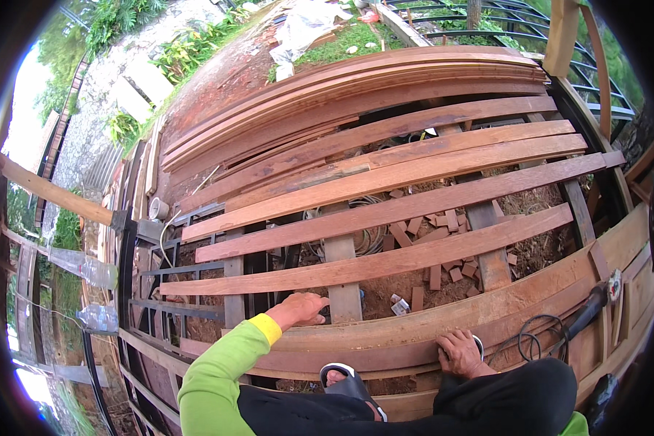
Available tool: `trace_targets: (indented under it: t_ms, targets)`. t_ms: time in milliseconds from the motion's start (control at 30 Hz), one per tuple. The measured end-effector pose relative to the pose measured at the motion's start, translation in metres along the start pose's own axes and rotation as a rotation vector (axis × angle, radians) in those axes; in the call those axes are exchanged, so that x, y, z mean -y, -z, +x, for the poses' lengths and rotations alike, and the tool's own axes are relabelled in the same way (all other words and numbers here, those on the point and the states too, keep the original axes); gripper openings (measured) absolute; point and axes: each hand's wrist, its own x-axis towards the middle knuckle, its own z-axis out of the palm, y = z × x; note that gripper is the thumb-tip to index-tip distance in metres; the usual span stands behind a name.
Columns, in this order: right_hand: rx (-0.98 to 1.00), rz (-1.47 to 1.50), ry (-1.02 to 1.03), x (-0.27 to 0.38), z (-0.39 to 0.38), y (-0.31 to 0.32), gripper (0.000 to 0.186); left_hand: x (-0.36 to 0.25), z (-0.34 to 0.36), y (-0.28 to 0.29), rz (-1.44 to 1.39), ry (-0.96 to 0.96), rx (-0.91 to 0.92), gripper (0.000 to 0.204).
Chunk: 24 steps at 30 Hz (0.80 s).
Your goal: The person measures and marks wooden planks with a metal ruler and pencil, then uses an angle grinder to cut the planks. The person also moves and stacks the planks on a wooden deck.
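My left hand (298,310), in a lime green sleeve with a yellow cuff, hovers near a dark upright board (345,301), its fingers loosely bent and apart with nothing visible between them. My right hand (459,352) rests on a long front plank (381,354), fingers bent and spread. Several reddish timber slats (385,260) lie spaced across grey cross members (490,258), with more planks (356,80) stacked at the far side. My sandalled foot (341,384) is just below the front plank.
A black power tool (588,309) with a coiled cable lies at my right. Offcuts (436,236), hose coils and dirt show beneath the slats. A metal frame (123,261), plastic bottles (94,316) and a bucket (159,208) are on the left; a wooden post (562,36) stands back right.
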Motion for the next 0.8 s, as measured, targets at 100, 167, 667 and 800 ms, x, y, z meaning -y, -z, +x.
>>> trace_targets:
  t_ms: [100,167,667,800]
  targets:
    - [-0.004,-0.012,0.0,-0.0007,-0.001,0.003,0.033,-0.0032,0.0017,0.0052,-0.004,-0.003,0.001,0.055]
    - [-0.005,-0.015,0.002,-0.0013,-0.0012,0.0024,0.033,-0.0031,0.0021,0.005,0.0,-0.001,0.002,0.055]
    - [0.003,-0.019,0.005,-0.0012,-0.0008,-0.0001,0.035,-0.0036,-0.0003,0.0056,0.004,0.028,0.012,0.057]
    - [0.006,-0.027,0.002,-0.0025,-0.0007,0.0016,0.035,-0.0077,-0.0001,0.0107,0.009,0.015,0.018,0.056]
